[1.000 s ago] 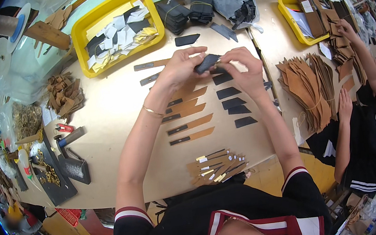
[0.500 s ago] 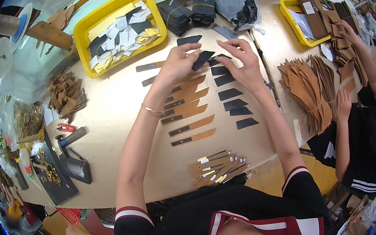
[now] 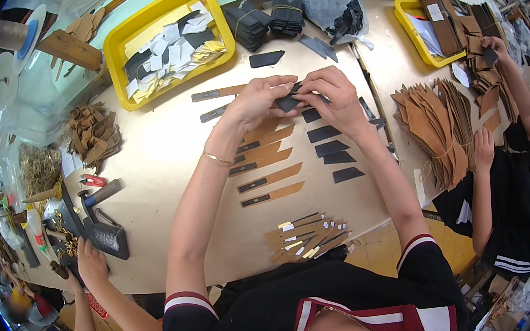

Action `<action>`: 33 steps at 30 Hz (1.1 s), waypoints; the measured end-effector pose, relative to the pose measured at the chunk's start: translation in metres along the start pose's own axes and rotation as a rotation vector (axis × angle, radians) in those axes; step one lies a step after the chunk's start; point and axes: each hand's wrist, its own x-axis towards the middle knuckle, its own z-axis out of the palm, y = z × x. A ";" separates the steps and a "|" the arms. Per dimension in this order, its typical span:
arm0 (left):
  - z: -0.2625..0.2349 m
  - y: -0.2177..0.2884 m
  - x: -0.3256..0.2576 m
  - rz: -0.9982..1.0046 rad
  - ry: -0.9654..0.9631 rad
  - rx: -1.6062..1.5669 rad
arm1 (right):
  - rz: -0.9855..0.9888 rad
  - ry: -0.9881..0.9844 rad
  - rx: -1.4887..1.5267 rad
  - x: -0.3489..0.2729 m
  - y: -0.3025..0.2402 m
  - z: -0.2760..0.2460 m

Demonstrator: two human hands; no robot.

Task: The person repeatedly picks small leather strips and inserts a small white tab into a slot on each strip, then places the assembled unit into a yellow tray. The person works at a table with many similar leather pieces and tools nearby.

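Over the middle of the table, my left hand (image 3: 257, 103) and my right hand (image 3: 334, 99) meet at a small black leather piece (image 3: 287, 102). Fingers of both hands are closed on it, partly hiding it. Whether a second piece lies under it, I cannot tell. Beneath my left forearm runs a column of brown leather strips (image 3: 284, 173) with black pieces on their left ends. Several slanted black pieces (image 3: 323, 134) lie in a column below my right hand. Another black piece (image 3: 267, 58) lies beyond my hands.
A yellow tray (image 3: 112, 65) of paper and black scraps stands far left, with black bundles (image 3: 250, 25) beside it. Tagged brown pieces (image 3: 310, 236) lie near me. Leftward are a hammer (image 3: 103, 193) and a co-worker's hand (image 3: 91, 261). Another co-worker handles leather right, near brown bundles (image 3: 433, 131).
My right hand has moved left and closed on the black piece beside my left hand. A co-worker's arms have reached in at the left; the right co-worker's far hand has lifted a dark piece.
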 end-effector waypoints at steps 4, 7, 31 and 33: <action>-0.001 0.004 0.001 0.021 -0.066 -0.054 | 0.033 0.060 0.041 0.003 -0.003 -0.002; -0.004 0.008 0.004 0.066 -0.088 0.019 | -0.020 0.094 -0.017 0.007 -0.004 -0.005; 0.023 0.009 0.050 1.140 0.605 1.355 | 0.146 -0.010 -0.134 0.005 0.076 0.016; 0.024 -0.012 0.010 1.170 0.634 1.205 | 0.129 0.018 -0.165 -0.001 0.070 0.008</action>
